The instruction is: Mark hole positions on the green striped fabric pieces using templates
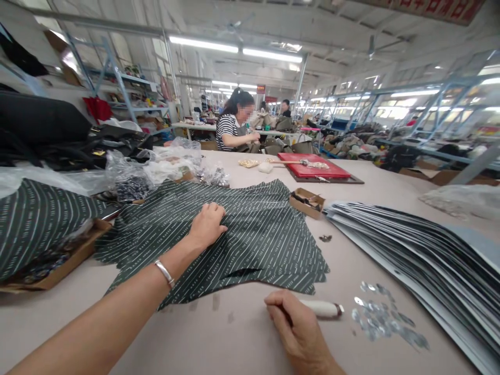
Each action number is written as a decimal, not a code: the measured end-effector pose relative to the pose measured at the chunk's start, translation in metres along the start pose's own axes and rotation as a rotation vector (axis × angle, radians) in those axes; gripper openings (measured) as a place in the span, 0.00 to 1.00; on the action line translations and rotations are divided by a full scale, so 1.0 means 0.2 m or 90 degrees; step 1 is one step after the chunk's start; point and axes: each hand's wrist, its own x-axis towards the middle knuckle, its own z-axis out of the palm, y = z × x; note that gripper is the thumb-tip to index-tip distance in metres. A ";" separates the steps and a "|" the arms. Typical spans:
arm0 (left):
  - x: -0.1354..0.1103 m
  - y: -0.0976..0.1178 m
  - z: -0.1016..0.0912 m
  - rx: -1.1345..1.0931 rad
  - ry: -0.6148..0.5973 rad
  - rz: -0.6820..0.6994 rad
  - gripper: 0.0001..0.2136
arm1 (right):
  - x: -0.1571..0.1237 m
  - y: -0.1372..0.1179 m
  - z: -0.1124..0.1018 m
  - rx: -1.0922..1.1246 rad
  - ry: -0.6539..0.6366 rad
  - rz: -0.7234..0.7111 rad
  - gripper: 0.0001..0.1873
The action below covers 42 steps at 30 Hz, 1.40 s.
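Observation:
A dark green sheet of fabric (261,234) with slanted white stripes and lettering lies spread over the table, its edges uneven. My left hand (209,224) rests palm down on it, thumb apart from the fingers, holding nothing I can see. Closer to me, my right hand (299,325) is closed, fingers curled in, just off the fabric's near edge. Whatever may be in it is hidden. Right behind its knuckles a tool's white handle (322,309) with a dark, metal-capped end shows; whether the hand touches it, I cannot tell.
Loose metal discs (375,317) lie right of the handle, beside a thick stack of dark sheets (406,255). A small cardboard box (308,209) and a red board (314,165) stand farther back. Left are plastic bags (128,172) and a carton (58,271). A co-worker (230,127) sits beyond.

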 end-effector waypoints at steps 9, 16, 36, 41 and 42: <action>-0.12 0.01 -0.17 0.007 -0.030 -0.021 0.09 | 0.02 -0.01 -0.01 -0.039 -0.031 -0.108 0.11; -0.19 -0.08 -0.23 -0.018 -0.103 -0.018 0.21 | 0.01 -0.01 0.00 -0.074 -0.029 -0.068 0.08; -0.27 -0.10 -0.21 -0.116 -0.159 -0.075 0.08 | 0.01 -0.01 -0.01 -0.116 -0.016 -0.093 0.09; -0.31 -0.19 -0.47 -0.257 -0.123 -0.046 0.08 | 0.00 -0.02 -0.03 -0.113 -0.007 -0.046 0.11; -0.33 -0.21 -0.54 -0.297 -0.133 -0.030 0.12 | 0.00 -0.03 -0.04 -0.102 0.004 -0.020 0.10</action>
